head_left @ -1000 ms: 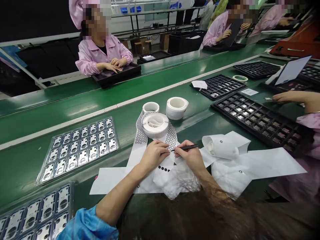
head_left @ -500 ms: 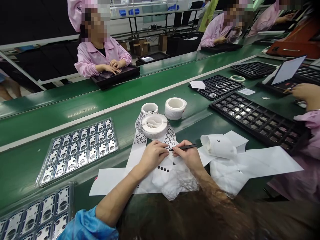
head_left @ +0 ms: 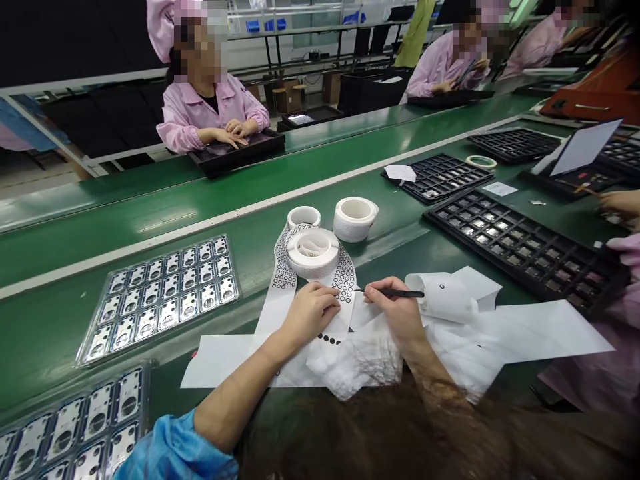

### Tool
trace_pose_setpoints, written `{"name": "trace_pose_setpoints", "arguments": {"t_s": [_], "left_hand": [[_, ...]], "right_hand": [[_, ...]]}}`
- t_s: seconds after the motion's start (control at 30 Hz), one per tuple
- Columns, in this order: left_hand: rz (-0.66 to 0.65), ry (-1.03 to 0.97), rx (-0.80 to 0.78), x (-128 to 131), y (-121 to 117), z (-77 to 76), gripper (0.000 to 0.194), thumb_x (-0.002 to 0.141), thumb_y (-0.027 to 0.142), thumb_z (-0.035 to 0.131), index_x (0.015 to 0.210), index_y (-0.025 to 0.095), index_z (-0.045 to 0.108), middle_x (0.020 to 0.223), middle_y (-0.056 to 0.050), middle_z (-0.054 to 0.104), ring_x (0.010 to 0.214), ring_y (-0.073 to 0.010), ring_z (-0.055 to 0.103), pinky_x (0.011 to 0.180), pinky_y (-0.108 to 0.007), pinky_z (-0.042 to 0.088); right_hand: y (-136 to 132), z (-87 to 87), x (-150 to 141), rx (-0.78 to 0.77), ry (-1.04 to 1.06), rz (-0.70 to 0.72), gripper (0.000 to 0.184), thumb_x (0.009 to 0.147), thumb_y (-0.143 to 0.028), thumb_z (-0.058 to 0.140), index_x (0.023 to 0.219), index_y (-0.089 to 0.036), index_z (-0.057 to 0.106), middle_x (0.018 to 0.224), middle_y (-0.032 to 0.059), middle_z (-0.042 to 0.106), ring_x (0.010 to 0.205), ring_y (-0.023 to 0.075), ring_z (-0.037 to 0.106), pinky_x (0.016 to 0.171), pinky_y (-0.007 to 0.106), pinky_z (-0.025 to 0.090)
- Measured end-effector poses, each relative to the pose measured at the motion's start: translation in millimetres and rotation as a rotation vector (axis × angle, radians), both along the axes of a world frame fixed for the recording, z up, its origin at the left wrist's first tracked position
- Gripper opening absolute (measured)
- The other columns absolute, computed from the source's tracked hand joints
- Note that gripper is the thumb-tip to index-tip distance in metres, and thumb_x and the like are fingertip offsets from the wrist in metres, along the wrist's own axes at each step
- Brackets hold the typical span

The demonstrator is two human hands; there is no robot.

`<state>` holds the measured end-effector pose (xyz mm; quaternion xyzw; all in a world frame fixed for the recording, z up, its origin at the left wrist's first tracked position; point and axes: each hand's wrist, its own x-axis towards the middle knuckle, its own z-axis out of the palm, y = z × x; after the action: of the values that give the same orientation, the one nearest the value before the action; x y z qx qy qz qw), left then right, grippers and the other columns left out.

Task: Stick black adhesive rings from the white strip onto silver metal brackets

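Observation:
Black tweezers (head_left: 403, 293) sit in my right hand (head_left: 397, 313), pinched between thumb and fingers. Their tip points left, just off the edge of a white sticker strip (head_left: 344, 270) printed with small black rings; anything at the tip is too small to make out. My left hand (head_left: 311, 312) grips the strip's lower part with bent fingers. The strip runs up to a white sticker roll (head_left: 313, 252). Below my hands lie a row of black dots (head_left: 329, 339) on white backing paper (head_left: 220, 360) and a crumpled white sheet (head_left: 350, 367).
Another white roll (head_left: 356, 219) stands behind. Clear trays of metal plates (head_left: 165, 287) lie left. Black compartment trays (head_left: 515, 243) lie right, beside a curled white paper (head_left: 440, 293). A co-worker's hand (head_left: 620, 200) is at the right edge; a person in pink (head_left: 215, 120) sits across the green bench.
My right hand with the tweezers has moved right, away from my left hand and off the strip. My left hand stays on the strip. The view has shifted slightly.

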<state>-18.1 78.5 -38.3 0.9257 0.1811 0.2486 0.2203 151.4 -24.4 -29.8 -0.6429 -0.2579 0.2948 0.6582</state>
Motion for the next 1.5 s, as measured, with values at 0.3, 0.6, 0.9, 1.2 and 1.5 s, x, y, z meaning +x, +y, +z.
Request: {"name": "trace_pose_setpoints", "arguments": {"t_s": [0.3,0.6,0.9,1.2,1.5], "left_hand": [[0.010,0.072,0.139,3.2,-2.0,0.4,0.015,0.091,0.021,0.067,0.107,0.021,0.069,0.110,-0.003,0.074,0.092,-0.0207,0.060,0.086,-0.037,0.051],[0.099,0.131,0.359,22.8,-2.4,-3.2,0.012,0.093,0.029,0.067,0.085,0.023,0.073,0.085,-0.003,0.069,0.080,-0.0211,0.055,0.071,-0.036,0.041],[0.110,0.124,0.483,22.7,-3.7,-4.7,0.015,0.095,0.023,0.063,0.082,0.023,0.072,0.081,-0.002,0.067,0.076,-0.0199,0.052,0.072,-0.035,0.039],[0.118,0.105,0.495,24.0,-7.7,-0.6,0.020,0.096,0.026,0.061,0.079,0.022,0.072,0.077,-0.003,0.064,0.076,-0.0200,0.052,0.074,-0.035,0.040],[0.134,0.076,0.419,22.6,-7.7,0.2,0.019,0.097,0.025,0.058,0.085,0.023,0.073,0.083,-0.003,0.067,0.080,-0.0203,0.054,0.074,-0.036,0.042]], "right_hand": [[1.6,-2.4,0.4,-0.076,0.010,0.065,0.035,0.064,-0.046,0.081,0.073,-0.020,0.060,0.065,0.0013,0.066,0.059,0.0172,0.063,0.061,0.029,0.048],[3.4,2.4,-0.8,-0.118,-0.010,0.062,0.034,0.063,-0.046,0.076,0.072,-0.019,0.059,0.062,0.0004,0.064,0.057,0.0177,0.062,0.058,0.029,0.047],[3.8,3.1,-2.2,-0.136,-0.028,0.062,0.031,0.063,-0.046,0.072,0.071,-0.019,0.058,0.063,0.0009,0.064,0.055,0.0184,0.064,0.055,0.029,0.049],[4.7,2.4,-3.2,-0.155,-0.057,0.064,0.026,0.066,-0.043,0.068,0.072,-0.020,0.058,0.060,-0.0007,0.063,0.056,0.0191,0.064,0.057,0.030,0.050],[4.6,0.4,-3.7,-0.157,-0.055,0.072,0.022,0.070,-0.039,0.069,0.074,-0.020,0.058,0.062,-0.0012,0.063,0.057,0.0179,0.065,0.058,0.029,0.051]]}}
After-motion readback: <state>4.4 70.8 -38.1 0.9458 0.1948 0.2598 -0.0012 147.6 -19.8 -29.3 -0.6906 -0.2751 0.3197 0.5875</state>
